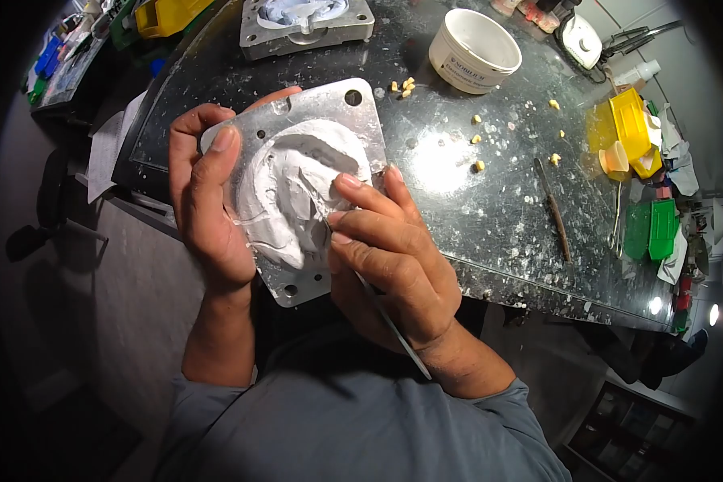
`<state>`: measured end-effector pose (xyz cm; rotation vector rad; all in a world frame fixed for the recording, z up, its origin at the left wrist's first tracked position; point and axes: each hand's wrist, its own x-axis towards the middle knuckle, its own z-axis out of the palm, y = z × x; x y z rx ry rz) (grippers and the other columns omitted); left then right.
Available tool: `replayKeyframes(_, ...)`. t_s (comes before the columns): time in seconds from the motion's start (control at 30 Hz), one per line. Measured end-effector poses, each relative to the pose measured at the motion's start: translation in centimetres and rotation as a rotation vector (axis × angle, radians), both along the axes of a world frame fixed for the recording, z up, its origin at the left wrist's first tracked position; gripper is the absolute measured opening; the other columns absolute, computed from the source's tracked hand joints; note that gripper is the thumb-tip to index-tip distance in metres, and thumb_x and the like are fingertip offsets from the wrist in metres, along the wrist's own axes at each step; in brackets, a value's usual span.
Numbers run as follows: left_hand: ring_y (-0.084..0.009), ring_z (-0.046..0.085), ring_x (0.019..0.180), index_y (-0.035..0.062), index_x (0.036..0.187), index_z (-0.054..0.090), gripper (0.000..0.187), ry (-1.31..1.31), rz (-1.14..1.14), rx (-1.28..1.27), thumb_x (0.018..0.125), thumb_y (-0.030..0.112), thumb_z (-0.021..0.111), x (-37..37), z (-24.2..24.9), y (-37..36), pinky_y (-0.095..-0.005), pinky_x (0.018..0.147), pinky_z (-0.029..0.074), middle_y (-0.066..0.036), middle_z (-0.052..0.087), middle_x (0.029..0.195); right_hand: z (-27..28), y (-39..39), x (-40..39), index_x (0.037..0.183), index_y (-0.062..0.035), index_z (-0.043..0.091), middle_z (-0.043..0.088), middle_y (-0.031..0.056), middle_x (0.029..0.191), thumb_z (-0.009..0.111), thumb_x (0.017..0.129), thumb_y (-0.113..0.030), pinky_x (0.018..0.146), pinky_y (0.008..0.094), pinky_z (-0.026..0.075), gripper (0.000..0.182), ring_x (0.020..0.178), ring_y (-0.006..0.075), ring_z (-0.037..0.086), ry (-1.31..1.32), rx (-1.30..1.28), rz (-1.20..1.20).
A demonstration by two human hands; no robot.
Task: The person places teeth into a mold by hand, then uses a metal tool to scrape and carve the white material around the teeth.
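Note:
A square metal flask half (pixel 360 120) is tilted up above my lap, its corner holes visible. White plaster (pixel 277 189) with an arch-shaped hollow fills its middle. My left hand (pixel 209 189) grips the flask along its left side, thumb on the front face. Between the fingertips of my right hand (pixel 394 257) is a thin metal tool (pixel 392 325), whose tip meets the plaster near the centre. The exact shape of that tip is hard to make out.
On the dark bench (pixel 498 209) are another metal flask half (pixel 305 40), a white tub (pixel 474 52), small yellowish pieces (pixel 476 139), a wooden-handled tool (pixel 556 217), and yellow (pixel 631 124) and green (pixel 663 229) bins at the right.

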<state>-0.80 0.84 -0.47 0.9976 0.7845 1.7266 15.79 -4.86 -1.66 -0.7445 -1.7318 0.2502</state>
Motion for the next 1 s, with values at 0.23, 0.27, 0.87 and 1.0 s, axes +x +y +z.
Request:
replayKeyframes(0.23,-0.0252,0.063,0.112,-0.0066,0.123,0.050,0.032,-0.031,0.006,-0.019,0.100,0.016,0.052,-0.1,-0.2,0.1,-0.0355,0.104,0.048,-0.019,0.058,0.122,0.4,-0.2,0.2,0.098,0.0001,0.065,0.074,0.0187,0.106,0.074,0.086,0.011,0.115,0.0585,0.042,0.018,0.119,0.0406,0.070,-0.053,-0.008,-0.020)
replayKeyframes(0.27,-0.0252,0.063,0.112,-0.0060,0.123,0.050,0.032,-0.037,0.009,-0.019,0.100,0.016,0.052,-0.1,-0.3,0.1,-0.0356,0.105,0.047,-0.020,0.059,0.121,0.0,-0.3,0.2,0.098,0.0022,0.067,0.072,0.0190,0.108,0.075,0.086,0.008,0.115,0.0603,0.042,0.016,0.121,0.0410,0.069,-0.042,0.002,-0.012)
replayKeyframes(0.87,-0.0301,0.064,0.116,-0.0031,0.124,0.046,0.031,-0.027,-0.057,-0.023,0.101,0.017,0.050,0.4,0.8,-0.2,-0.0373,0.107,0.046,-0.034,0.064,0.124,-0.2,-0.7,0.5,0.101,0.0043,0.068,0.070,0.0188,0.108,0.072,0.085,0.008,0.114,0.0590,0.044,0.017,0.124,0.0403,0.067,0.011,-0.008,-0.004)
replayKeyframes(1.0,-0.0289,0.063,0.116,-0.0039,0.124,0.048,0.031,-0.034,-0.053,-0.026,0.101,0.017,0.051,0.4,0.6,-0.3,-0.0371,0.107,0.046,-0.028,0.064,0.122,-0.3,-1.3,1.0,0.105,0.0023,0.066,0.069,0.0181,0.111,0.072,0.082,0.011,0.115,0.0586,0.044,0.026,0.126,0.0404,0.066,0.090,-0.070,0.040)
